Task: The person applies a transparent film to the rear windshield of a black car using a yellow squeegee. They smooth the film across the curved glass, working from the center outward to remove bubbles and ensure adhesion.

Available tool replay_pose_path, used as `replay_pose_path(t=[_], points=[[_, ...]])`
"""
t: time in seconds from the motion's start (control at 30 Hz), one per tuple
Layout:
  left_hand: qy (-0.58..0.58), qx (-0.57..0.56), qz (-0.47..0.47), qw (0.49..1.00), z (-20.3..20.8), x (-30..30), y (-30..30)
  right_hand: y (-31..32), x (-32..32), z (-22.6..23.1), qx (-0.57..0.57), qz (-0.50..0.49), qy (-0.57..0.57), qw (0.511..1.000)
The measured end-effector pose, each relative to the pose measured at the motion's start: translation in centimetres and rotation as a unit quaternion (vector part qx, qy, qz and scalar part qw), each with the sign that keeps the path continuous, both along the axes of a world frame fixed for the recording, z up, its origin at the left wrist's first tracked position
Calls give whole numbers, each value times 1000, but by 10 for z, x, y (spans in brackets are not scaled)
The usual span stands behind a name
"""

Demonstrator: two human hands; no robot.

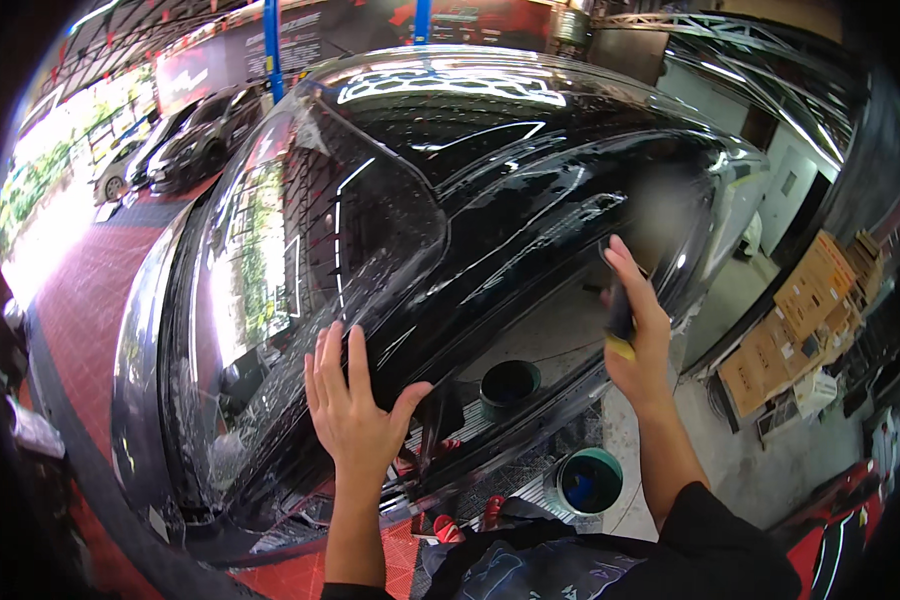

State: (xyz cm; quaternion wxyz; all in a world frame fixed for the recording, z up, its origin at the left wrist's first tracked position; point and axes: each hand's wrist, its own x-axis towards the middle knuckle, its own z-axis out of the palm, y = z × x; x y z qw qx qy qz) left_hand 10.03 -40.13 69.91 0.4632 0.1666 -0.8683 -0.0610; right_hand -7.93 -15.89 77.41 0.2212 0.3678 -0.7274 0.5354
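Observation:
A glossy black car (520, 215) fills the middle, with wet droplets and streaks on its roof and windshield (300, 220). My left hand (355, 400) lies with fingers spread on the frame beside the windshield. A clear, wrinkled sheet that looks like film (310, 135) shows at the windshield's far corner. My right hand (635, 335) is raised over the side of the roof, wrapped round a dark sprayer (620, 310) with a yellow lower end. Pale, blurred mist (662, 212) hangs just beyond it, against the roof's side. My palm and fingers hide part of the sprayer.
A green bucket (588, 482) with something blue inside stands on the floor near my feet; a bucket's reflection shows in the side glass. Cardboard boxes (795, 310) are stacked at right. A red car (835, 545) is at lower right. Parked cars (185, 145) and blue posts (273, 50) stand farther back.

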Motion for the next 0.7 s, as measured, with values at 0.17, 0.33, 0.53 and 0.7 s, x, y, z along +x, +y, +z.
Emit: replay_pose_path(t=[0.17, 0.33, 0.53, 0.7], points=[[-25, -29, 34, 999, -3, -9, 8, -19, 2, 14, 126, -95, 269, 950], [-49, -15, 63, 997, -4, -4, 5, -71, 44, -30, 245, -59, 320, 913], [-15, -28, 63, 997, -9, -4, 6, -70, 26, -38, 232, -115, 407, 876], [-27, -21, 66, 997, -4, -6, 11, -37, -66, 4, 153, -273, 314, 896]])
